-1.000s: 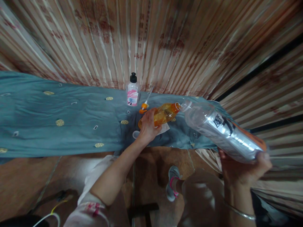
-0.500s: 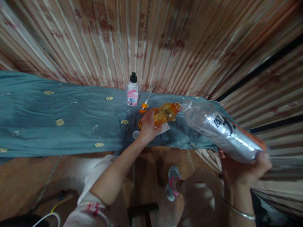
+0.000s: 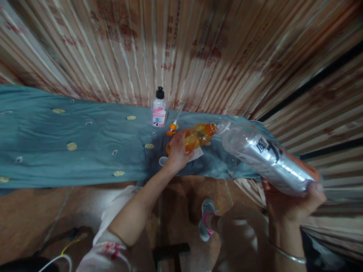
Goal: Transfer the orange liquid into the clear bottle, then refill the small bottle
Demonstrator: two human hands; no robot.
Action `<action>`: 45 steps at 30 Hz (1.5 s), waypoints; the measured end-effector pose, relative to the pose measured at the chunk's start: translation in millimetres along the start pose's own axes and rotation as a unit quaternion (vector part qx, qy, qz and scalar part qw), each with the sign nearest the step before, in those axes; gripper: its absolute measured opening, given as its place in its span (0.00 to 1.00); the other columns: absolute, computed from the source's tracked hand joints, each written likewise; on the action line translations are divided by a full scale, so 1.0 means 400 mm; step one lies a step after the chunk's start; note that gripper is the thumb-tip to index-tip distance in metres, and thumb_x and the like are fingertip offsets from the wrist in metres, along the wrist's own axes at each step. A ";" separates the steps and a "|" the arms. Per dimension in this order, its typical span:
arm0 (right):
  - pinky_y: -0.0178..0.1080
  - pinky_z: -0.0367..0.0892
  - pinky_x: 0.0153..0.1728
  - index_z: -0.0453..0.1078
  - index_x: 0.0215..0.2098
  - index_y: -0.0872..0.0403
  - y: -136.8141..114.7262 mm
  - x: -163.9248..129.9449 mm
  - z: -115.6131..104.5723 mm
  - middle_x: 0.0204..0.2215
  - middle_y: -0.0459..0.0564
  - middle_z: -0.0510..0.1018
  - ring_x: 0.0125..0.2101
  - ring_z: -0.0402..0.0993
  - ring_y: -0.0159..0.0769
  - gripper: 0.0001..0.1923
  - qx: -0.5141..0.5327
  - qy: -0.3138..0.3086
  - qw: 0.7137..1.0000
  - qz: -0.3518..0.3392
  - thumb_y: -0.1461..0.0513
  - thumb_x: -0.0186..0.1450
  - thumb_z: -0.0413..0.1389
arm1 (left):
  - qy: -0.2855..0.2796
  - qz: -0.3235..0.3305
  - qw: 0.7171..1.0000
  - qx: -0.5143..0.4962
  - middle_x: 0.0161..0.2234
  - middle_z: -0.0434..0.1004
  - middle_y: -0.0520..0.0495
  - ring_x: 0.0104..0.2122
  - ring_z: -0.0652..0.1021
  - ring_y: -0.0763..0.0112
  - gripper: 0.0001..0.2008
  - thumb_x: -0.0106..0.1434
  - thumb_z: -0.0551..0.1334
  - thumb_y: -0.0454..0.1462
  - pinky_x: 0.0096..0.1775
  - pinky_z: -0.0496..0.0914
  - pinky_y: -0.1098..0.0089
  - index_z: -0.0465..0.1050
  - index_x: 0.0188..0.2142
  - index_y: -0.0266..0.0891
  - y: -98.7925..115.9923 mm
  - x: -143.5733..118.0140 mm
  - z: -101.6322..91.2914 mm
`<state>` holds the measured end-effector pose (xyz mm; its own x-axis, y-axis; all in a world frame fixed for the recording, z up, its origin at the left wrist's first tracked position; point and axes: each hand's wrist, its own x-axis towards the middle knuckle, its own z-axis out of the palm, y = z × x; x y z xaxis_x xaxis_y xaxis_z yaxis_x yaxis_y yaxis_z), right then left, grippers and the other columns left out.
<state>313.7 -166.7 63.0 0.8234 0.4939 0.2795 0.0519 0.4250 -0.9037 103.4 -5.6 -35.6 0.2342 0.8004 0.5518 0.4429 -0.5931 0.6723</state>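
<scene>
Next to nothing has moved since the earlier frames; from where I stand, both hands and both bottles keep the same places as half a second ago. The person's left hand [image 3: 177, 154] is curled around the body of a see-through orange bottle [image 3: 199, 136], which slants low over the teal patterned cloth [image 3: 93, 145], its open mouth pointing to the right. The right hand [image 3: 293, 202] grips the base end of a large clear plastic bottle [image 3: 265, 153] with a silver and orange label and black characters. That one is tipped so its neck comes right up to the orange bottle's mouth; whether the rims actually touch, I can't tell, nor can I make out any liquid passing between them.

Just behind the left hand, an orange pump head [image 3: 171, 128] lies on the cloth, its clear tube pointing away toward the pleated curtain [image 3: 159, 49]. Beside it stands a clear bottle with a pink label and black cap [image 3: 159, 112]. A small round pale lid [image 3: 162, 161] sits near the left wrist, and a piece of white paper [image 3: 197, 154] lies partly under the left hand. A silver bangle [image 3: 287, 255] circles the right forearm.
</scene>
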 end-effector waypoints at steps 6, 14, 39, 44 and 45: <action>0.31 0.59 0.10 0.75 0.39 0.49 0.004 0.004 -0.005 0.39 0.48 0.76 0.28 0.73 0.38 0.27 0.000 0.002 1.000 0.000 0.43 0.47 0.56 | -0.004 -0.002 1.000 0.000 0.57 0.71 0.36 0.57 0.73 0.51 0.35 0.55 0.66 0.33 0.57 0.68 0.49 0.56 0.61 0.38 0.000 0.000 0.000; 0.31 0.62 0.13 0.74 0.38 0.48 0.000 0.000 -0.002 0.41 0.47 0.76 0.34 0.74 0.40 0.23 0.007 0.002 1.000 0.000 0.45 0.48 0.55 | 0.002 0.000 1.000 -0.003 0.57 0.71 0.34 0.57 0.73 0.50 0.36 0.54 0.67 0.33 0.58 0.68 0.49 0.56 0.60 0.36 -0.001 0.000 0.001; 0.32 0.60 0.12 0.74 0.37 0.49 0.000 0.002 0.004 0.38 0.48 0.76 0.29 0.73 0.39 0.26 -0.002 0.013 1.000 0.000 0.43 0.47 0.56 | -0.001 0.001 1.000 -0.003 0.57 0.70 0.35 0.57 0.73 0.49 0.36 0.54 0.67 0.32 0.58 0.68 0.47 0.56 0.60 0.37 -0.001 0.001 0.002; 0.30 0.58 0.11 0.73 0.37 0.49 -0.001 0.000 0.001 0.39 0.48 0.76 0.31 0.73 0.40 0.25 -0.004 -0.002 1.000 -0.005 0.44 0.48 0.55 | 0.005 0.007 1.000 -0.010 0.58 0.70 0.36 0.57 0.73 0.48 0.35 0.54 0.67 0.33 0.58 0.68 0.46 0.56 0.60 0.41 -0.005 0.000 0.004; 0.30 0.59 0.11 0.73 0.37 0.48 -0.001 0.000 0.001 0.40 0.48 0.76 0.32 0.73 0.40 0.24 -0.002 0.002 1.000 -0.006 0.44 0.48 0.55 | 0.005 0.007 1.000 -0.010 0.58 0.71 0.36 0.57 0.73 0.48 0.35 0.54 0.67 0.33 0.58 0.68 0.46 0.56 0.60 0.41 -0.006 0.000 0.004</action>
<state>313.6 -166.6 63.6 0.8247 0.4865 0.2884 0.0633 0.4273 -0.9019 104.0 -4.0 -38.0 0.2309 0.7910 0.5665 0.4225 -0.6060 0.6740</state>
